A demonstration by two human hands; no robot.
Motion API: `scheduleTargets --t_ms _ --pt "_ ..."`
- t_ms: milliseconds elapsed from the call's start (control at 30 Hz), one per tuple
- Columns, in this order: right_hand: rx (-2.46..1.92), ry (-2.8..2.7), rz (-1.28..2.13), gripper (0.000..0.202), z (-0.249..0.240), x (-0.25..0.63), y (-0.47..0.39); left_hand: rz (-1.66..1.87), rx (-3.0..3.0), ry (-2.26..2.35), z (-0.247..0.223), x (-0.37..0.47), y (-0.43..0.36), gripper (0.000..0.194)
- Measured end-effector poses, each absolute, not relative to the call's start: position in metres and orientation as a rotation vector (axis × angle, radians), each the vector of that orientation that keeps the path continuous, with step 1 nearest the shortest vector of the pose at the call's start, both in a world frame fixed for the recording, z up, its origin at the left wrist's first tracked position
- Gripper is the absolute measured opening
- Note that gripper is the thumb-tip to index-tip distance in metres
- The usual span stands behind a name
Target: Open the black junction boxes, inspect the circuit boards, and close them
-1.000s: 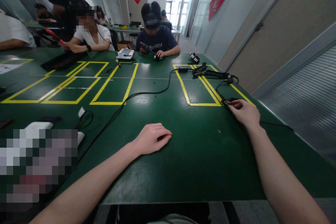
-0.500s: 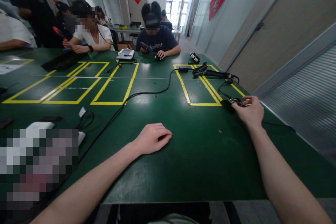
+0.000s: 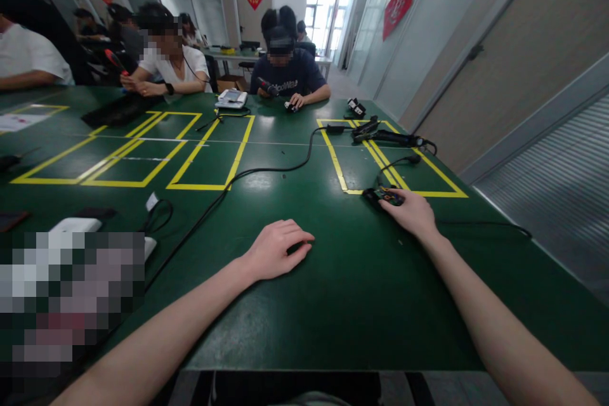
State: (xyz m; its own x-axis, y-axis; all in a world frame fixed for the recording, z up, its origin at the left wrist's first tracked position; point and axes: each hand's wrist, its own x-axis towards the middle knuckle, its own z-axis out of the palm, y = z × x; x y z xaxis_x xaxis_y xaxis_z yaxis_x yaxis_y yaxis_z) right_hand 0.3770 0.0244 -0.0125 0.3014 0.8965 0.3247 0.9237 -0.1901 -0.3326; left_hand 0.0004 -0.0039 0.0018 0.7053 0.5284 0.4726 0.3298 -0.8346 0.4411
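Observation:
My right hand [image 3: 413,212] grips the edge of a small black device with an exposed circuit board [image 3: 386,195], low over the table or resting on it; I cannot tell which. A thin black cable [image 3: 380,174] runs from the device to a black plug-like end [image 3: 413,158]. My left hand [image 3: 278,250] rests on the green table [image 3: 333,304] with its fingers loosely curved and the thumb slightly apart. Nothing shows in it.
A black soldering-iron-like tool [image 3: 390,137] lies across yellow tape at the right. Its long black cord [image 3: 259,170] crosses the table to the left front. A white box-shaped unit [image 3: 231,99] stands further back. Several people sit across the table, one [image 3: 290,73] directly opposite.
My right hand has moved left and slightly nearer, bringing the black device and its cable along. The left hand has stayed in nearly the same place.

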Motion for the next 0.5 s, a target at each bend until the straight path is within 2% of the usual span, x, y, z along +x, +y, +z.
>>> scheduleTargets --t_ms 67,167,267,367,500 --pt "-1.949 -1.774 0.065 0.038 -0.007 0.333 0.019 0.925 2.611 0.712 0.004 -0.001 -0.002 0.022" --pt "-1.387 -2.145 0.359 0.032 -0.001 0.273 -0.001 0.997 2.665 0.739 0.008 -0.005 0.002 0.029" --pt "-0.923 -2.388 0.608 0.031 0.005 0.235 -0.024 0.87 2.699 0.655 0.012 -0.009 0.003 0.034" --pt "-0.791 -2.43 0.668 0.034 0.006 0.223 -0.039 0.633 2.705 0.6 0.012 -0.01 0.0 0.037" --pt "-0.823 -2.359 0.587 0.032 0.002 0.225 -0.039 0.551 2.731 0.689 0.012 -0.008 -0.003 0.046"
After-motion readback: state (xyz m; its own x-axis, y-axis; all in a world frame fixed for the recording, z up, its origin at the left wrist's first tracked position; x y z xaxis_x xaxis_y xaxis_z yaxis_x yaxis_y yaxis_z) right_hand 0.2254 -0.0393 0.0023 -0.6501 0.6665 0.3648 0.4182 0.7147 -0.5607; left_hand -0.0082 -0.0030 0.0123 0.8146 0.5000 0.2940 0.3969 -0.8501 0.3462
